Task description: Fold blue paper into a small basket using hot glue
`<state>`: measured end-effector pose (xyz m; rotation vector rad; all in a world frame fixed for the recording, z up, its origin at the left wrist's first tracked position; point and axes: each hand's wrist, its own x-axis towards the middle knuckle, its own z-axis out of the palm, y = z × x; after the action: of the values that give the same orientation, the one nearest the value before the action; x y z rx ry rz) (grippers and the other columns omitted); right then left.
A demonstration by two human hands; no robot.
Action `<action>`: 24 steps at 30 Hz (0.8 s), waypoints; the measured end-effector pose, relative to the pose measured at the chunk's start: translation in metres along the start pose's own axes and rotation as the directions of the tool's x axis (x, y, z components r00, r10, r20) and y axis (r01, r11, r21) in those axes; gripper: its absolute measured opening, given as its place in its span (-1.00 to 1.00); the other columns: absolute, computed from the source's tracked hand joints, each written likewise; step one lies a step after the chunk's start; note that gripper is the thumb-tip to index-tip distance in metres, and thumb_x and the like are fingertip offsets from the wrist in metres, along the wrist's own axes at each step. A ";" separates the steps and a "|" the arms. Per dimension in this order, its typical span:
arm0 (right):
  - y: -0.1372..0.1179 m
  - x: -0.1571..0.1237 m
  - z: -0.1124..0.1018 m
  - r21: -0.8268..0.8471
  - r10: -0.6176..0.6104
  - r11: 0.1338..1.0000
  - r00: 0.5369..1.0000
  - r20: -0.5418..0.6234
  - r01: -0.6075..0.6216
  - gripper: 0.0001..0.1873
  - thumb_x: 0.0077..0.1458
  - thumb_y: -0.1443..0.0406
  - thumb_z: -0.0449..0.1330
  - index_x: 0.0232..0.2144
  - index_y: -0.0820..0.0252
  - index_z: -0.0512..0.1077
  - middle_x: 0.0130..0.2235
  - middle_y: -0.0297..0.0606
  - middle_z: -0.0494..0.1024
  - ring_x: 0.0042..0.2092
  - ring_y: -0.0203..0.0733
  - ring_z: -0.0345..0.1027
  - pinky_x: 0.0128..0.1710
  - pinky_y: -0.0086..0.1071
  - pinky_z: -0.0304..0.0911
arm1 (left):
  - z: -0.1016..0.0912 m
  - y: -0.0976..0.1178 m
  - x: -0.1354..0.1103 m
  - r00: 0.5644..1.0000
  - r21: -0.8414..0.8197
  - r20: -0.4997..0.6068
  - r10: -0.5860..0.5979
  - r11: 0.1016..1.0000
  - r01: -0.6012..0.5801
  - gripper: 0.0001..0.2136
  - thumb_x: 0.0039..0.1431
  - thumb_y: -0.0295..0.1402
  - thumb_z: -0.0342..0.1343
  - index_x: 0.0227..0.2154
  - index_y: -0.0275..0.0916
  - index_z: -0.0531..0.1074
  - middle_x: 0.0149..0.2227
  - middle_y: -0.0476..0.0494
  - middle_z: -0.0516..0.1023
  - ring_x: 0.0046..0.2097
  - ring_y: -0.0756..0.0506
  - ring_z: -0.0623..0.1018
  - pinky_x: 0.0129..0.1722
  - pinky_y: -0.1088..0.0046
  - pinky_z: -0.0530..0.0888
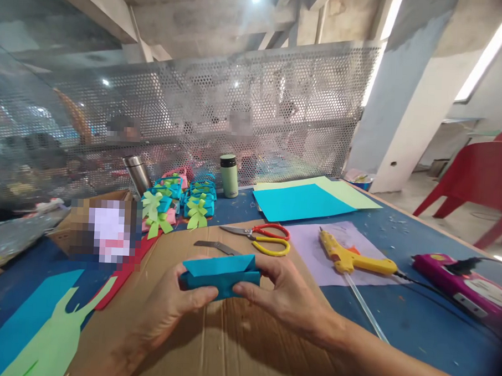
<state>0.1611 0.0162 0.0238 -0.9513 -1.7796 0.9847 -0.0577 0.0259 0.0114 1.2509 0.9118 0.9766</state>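
A small folded box of blue paper (224, 274) is held level above a cardboard sheet (210, 352). My left hand (175, 295) grips its left end, thumb across the near side. At the opposite end, my right hand (277, 289) pinches it with the thumb in front and fingers behind. Just beyond the box lie scissors (269, 238) with one red and one yellow handle. A thin metal blade (217, 246) rests beside them. The fingers behind the paper are partly hidden.
Right: a yellow glue gun (343, 257) on lilac paper (310, 246), and a magenta power strip (458, 286). Behind: blue sheets (300, 202), a green tumbler (229, 177), a steel flask (135, 174), finished blue pieces with green bows (198, 210). Left: a cardboard box (72, 230), green paper scraps (57, 329).
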 end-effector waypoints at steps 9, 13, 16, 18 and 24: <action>-0.004 0.000 0.001 -0.082 -0.001 0.997 1.000 -0.010 0.001 -0.79 0.12 0.21 0.32 -0.21 0.19 0.53 -0.39 -0.36 0.54 -0.37 -0.28 0.35 -0.36 -0.42 0.30 | 0.006 0.002 0.001 0.999 -0.089 -0.018 -0.046 0.995 0.044 -0.65 -0.07 -0.26 0.44 -0.16 -0.17 0.64 -0.17 -0.13 0.68 -0.09 -0.17 0.59 0.00 0.30 0.47; 0.001 0.000 -0.005 -0.040 -0.051 0.998 0.992 -0.118 0.047 -0.74 0.17 0.14 0.28 -0.18 0.19 0.45 -0.29 -0.29 0.53 -0.30 -0.28 0.37 -0.30 -0.40 0.32 | 0.000 0.007 0.003 0.993 -0.181 -0.099 -0.061 0.983 0.042 -0.66 -0.10 -0.30 0.47 -0.19 -0.16 0.65 -0.15 -0.16 0.67 -0.11 -0.19 0.59 -0.10 0.32 0.52; 0.004 -0.002 -0.006 -0.050 -0.141 0.990 0.973 -0.180 0.135 -0.75 0.19 0.11 0.27 -0.25 0.16 0.41 -0.28 -0.30 0.49 -0.28 -0.28 0.36 -0.26 -0.37 0.33 | -0.004 0.007 0.002 0.987 -0.211 -0.152 -0.056 0.977 0.023 -0.69 -0.17 -0.31 0.49 -0.27 -0.13 0.67 -0.22 -0.14 0.67 -0.20 -0.17 0.58 -0.28 0.35 0.55; 0.003 -0.004 -0.006 -0.085 -0.222 0.974 0.958 -0.179 0.210 -0.78 0.19 0.15 0.28 -0.25 0.14 0.40 -0.29 -0.33 0.47 -0.29 -0.28 0.34 -0.25 -0.37 0.33 | -0.004 0.006 0.002 0.991 -0.181 -0.132 -0.021 0.983 -0.003 -0.72 -0.19 -0.29 0.51 -0.33 -0.14 0.67 -0.28 -0.13 0.66 -0.25 -0.15 0.57 -0.32 0.37 0.55; -0.004 -0.008 -0.006 -0.199 -0.356 0.926 0.918 -0.175 0.321 -0.88 0.19 0.29 0.28 -0.24 0.11 0.40 -0.29 -0.34 0.45 -0.26 -0.27 0.33 -0.24 -0.38 0.31 | -0.003 0.005 0.001 0.996 -0.047 -0.070 0.055 0.997 -0.059 -0.75 -0.13 -0.24 0.47 -0.33 -0.14 0.67 -0.34 -0.09 0.66 -0.33 -0.09 0.56 -0.27 0.40 0.53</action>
<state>0.1683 0.0092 0.0264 -0.7771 -1.7894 0.5033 -0.0609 0.0285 0.0160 1.2138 0.9043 1.0867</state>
